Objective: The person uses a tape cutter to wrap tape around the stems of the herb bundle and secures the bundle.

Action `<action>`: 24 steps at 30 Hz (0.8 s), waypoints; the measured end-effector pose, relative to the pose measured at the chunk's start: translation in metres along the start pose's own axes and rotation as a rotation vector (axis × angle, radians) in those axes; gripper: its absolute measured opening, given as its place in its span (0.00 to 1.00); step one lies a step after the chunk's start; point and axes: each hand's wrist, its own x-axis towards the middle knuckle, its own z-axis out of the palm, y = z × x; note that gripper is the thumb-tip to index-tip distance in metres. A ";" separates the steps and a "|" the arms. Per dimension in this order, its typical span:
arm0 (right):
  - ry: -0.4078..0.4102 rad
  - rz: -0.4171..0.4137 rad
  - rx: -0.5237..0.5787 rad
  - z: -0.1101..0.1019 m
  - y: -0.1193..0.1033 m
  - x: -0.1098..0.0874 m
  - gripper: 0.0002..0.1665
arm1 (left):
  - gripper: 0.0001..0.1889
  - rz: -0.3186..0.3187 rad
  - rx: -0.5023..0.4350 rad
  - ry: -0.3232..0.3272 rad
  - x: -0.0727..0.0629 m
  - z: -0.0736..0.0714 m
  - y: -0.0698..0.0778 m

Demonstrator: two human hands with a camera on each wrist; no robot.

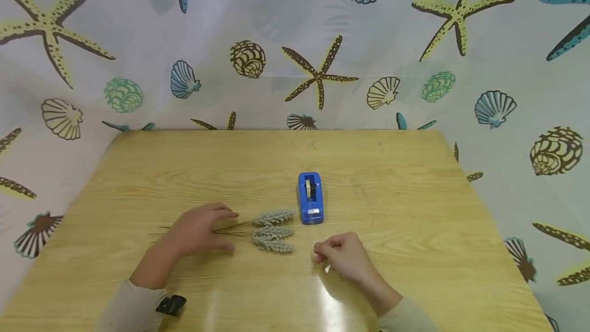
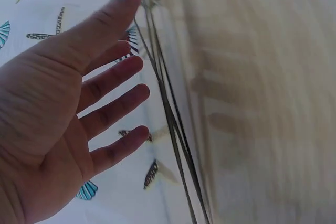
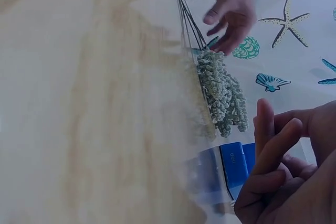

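Left sleeve lying nearest the camera. Grey-green sprigs resting on the table, heads pointing toward the blue tape dispenser. Keeping stems aligned would be helping, I judge. Left hand arching over them, fingers spreading apart; right hand apparently pinching a pale strip.
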 end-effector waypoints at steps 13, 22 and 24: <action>0.014 0.030 0.018 0.005 -0.005 -0.002 0.13 | 0.29 -0.044 0.062 0.092 -0.038 0.000 -0.039; 0.017 0.027 0.042 0.007 -0.004 -0.001 0.14 | 0.09 -0.130 -0.003 0.069 -0.047 0.001 -0.052; 0.025 0.029 0.033 0.007 -0.004 -0.002 0.14 | 0.06 -0.131 -0.031 0.063 -0.047 0.003 -0.053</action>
